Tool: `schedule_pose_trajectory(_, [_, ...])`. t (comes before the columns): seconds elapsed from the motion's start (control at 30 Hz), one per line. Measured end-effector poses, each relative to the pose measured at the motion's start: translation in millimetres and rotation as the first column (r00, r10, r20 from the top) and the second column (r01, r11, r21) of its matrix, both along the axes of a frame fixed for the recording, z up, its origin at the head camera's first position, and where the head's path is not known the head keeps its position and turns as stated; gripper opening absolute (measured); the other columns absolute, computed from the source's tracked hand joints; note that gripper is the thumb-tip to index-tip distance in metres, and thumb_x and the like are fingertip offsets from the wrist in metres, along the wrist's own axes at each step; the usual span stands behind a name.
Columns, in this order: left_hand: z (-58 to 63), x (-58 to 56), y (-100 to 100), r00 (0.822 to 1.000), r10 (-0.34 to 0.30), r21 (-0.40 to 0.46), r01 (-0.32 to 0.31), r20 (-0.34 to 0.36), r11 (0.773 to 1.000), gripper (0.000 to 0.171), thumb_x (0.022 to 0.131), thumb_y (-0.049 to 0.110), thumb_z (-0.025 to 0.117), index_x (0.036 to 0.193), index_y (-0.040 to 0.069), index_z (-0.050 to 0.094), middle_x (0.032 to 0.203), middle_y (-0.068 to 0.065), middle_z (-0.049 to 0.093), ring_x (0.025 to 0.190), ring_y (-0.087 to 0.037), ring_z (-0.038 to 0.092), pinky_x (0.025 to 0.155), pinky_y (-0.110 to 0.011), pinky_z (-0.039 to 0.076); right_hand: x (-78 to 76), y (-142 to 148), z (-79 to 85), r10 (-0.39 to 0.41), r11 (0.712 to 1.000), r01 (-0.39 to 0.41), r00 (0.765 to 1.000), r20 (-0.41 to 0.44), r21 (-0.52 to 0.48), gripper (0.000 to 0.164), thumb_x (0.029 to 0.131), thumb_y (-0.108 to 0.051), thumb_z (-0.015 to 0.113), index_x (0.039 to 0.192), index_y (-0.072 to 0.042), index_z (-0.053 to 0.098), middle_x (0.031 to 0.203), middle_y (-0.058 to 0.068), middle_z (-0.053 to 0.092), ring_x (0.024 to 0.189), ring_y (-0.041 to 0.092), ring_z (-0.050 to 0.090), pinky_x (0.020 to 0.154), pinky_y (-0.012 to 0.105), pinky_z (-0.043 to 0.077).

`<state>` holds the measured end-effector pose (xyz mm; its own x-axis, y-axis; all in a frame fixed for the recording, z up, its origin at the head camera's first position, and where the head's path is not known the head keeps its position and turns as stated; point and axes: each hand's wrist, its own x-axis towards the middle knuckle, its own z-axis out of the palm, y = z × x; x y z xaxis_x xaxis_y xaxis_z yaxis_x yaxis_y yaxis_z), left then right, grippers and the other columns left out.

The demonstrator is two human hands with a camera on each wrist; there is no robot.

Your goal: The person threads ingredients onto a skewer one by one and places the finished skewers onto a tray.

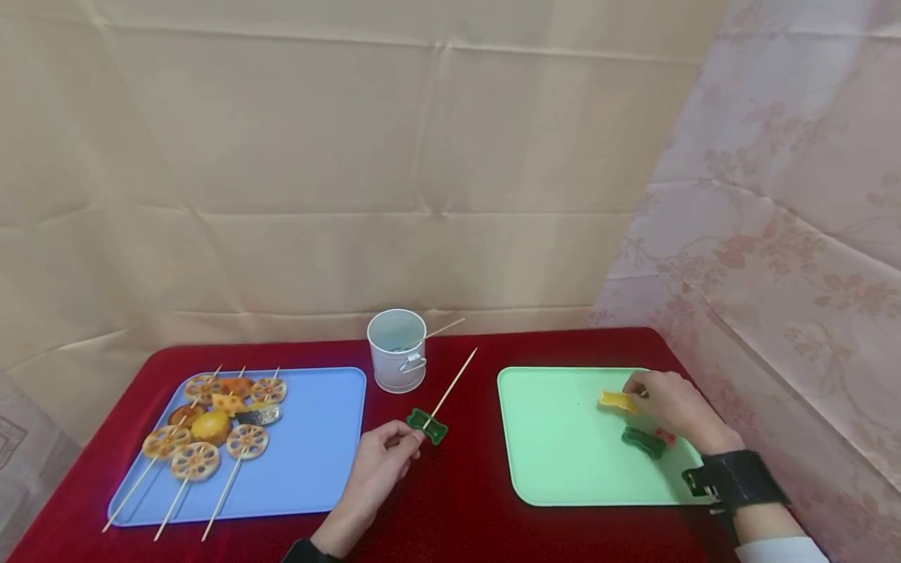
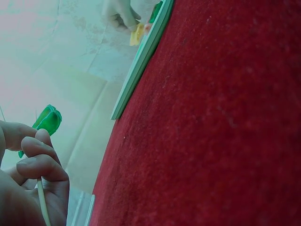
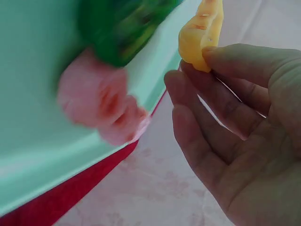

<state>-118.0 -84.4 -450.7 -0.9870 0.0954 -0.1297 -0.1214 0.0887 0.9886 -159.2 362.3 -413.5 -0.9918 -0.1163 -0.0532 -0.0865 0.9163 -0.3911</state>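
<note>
My left hand (image 1: 380, 461) pinches a wooden skewer (image 1: 457, 381) in front of the bucket. A green pepper piece (image 1: 427, 426) is threaded on it, close to my fingertips; the left wrist view also shows this green piece (image 2: 50, 118) above the curled fingers. Over the green tray (image 1: 542, 438), my right hand (image 1: 669, 403) holds a yellow pepper piece (image 1: 618, 402) between thumb and fingers. Below that hand, another green pepper piece (image 1: 644, 442) lies on the tray beside a pink piece (image 3: 94, 89) of unclear kind, partly hidden in the head view.
On the left, a blue tray (image 1: 317, 438) bears several loaded skewers with lotus root slices (image 1: 195, 461) and other pieces. A small white bucket (image 1: 397, 367) with a skewer leaning in it stands at the back. Red cloth (image 1: 464, 500) covers the table; curtains hang behind and at right.
</note>
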Motion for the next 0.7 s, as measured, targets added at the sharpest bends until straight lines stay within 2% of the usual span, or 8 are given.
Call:
schedule_pose_trajectory(0.07, [-0.3,-0.1,0,1.0,0.0,-0.002,0.0,0.002,1.0,0.017,0.097,0.012,0.069,0.095,-0.005,0.069,0.071,-0.004,0.06,0.055,-0.009,0.044,0.05,-0.022,0.035,-0.8,-5,1.2,0.025,1.0,-0.025,0.997,-0.068,0.0,0.013,0.091,-0.004,0.074,0.103,-0.002,0.073,0.095,0.011,0.072,0.071,0.017,0.06,0.059,0.032,0.051])
schedule_pose_trajectory(0.13, [-0.6,-0.2,0,1.0,0.0,-0.004,0.0,0.005,1.0,0.017,0.097,0.012,0.069,0.095,-0.005,0.069,0.071,-0.003,0.06,0.055,-0.009,0.044,0.05,-0.022,0.035,-0.8,-11,2.5,0.035,0.999,-0.039,0.993,-0.117,-0.027,0.012,0.09,-0.005,0.075,0.102,-0.003,0.074,0.094,0.01,0.073,0.078,0.018,0.061,0.058,0.031,0.05])
schedule_pose_trajectory(0.27, [-1.4,-0.4,0,1.0,-0.002,-0.008,0.002,0.006,1.0,0.017,0.097,0.013,0.069,0.095,-0.004,0.069,0.071,-0.003,0.06,0.055,-0.01,0.044,0.05,-0.022,0.035,-0.9,-26,3.2,0.004,0.995,-0.02,0.987,-0.161,-0.099,0.012,0.091,-0.006,0.075,0.103,-0.006,0.075,0.096,0.007,0.075,0.08,0.019,0.065,0.058,0.028,0.05])
schedule_pose_trajectory(0.33, [-1.6,-0.3,0,1.0,-0.002,-0.01,0.002,0.008,1.0,0.017,0.097,0.013,0.068,0.095,-0.004,0.069,0.071,-0.003,0.06,0.055,-0.01,0.044,0.05,-0.023,0.035,-1.7,-35,3.2,-0.013,0.993,-0.01,0.981,-0.192,-0.115,0.012,0.091,-0.007,0.076,0.103,-0.007,0.076,0.096,0.005,0.075,0.083,0.02,0.069,0.064,0.027,0.052])
schedule_pose_trajectory(0.37, [-1.7,-0.3,0,1.0,-0.002,-0.01,0.002,0.009,1.0,0.018,0.097,0.013,0.068,0.095,-0.004,0.069,0.071,-0.003,0.06,0.055,-0.01,0.044,0.05,-0.023,0.035,-2.4,-39,3.0,-0.025,0.993,0.0,0.978,-0.206,-0.122,0.011,0.091,-0.008,0.076,0.102,-0.008,0.076,0.095,0.004,0.075,0.084,0.021,0.07,0.067,0.027,0.052])
schedule_pose_trajectory(0.53, [-1.2,-0.1,0,1.0,-0.007,-0.009,0.007,0.006,1.0,0.018,0.097,0.013,0.068,0.096,-0.005,0.069,0.071,-0.003,0.06,0.055,-0.01,0.044,0.05,-0.023,0.035,-3.4,-64,3.4,-0.087,0.981,0.043,0.971,-0.225,-0.191,0.009,0.094,-0.015,0.075,0.102,-0.012,0.076,0.094,0.001,0.074,0.079,0.018,0.068,0.062,0.029,0.049])
schedule_pose_trajectory(0.63, [-0.9,0.3,0,1.0,-0.013,-0.01,0.013,-0.004,1.0,0.018,0.097,0.012,0.069,0.095,-0.005,0.069,0.071,-0.003,0.06,0.056,-0.01,0.045,0.05,-0.022,0.035,-4.2,-80,3.8,-0.107,0.97,0.047,0.964,-0.244,-0.24,0.008,0.094,-0.015,0.075,0.102,-0.011,0.076,0.092,0.001,0.074,0.076,0.016,0.064,0.061,0.029,0.047])
schedule_pose_trajectory(0.7, [-0.5,0.5,0,1.0,-0.018,-0.012,0.017,-0.009,1.0,0.017,0.097,0.012,0.069,0.095,-0.006,0.069,0.072,-0.003,0.06,0.056,-0.01,0.045,0.051,-0.022,0.036,-5.5,-89,3.5,-0.113,0.962,0.039,0.958,-0.263,-0.272,0.009,0.095,-0.015,0.075,0.102,-0.01,0.076,0.092,0.002,0.074,0.077,0.016,0.065,0.065,0.029,0.049])
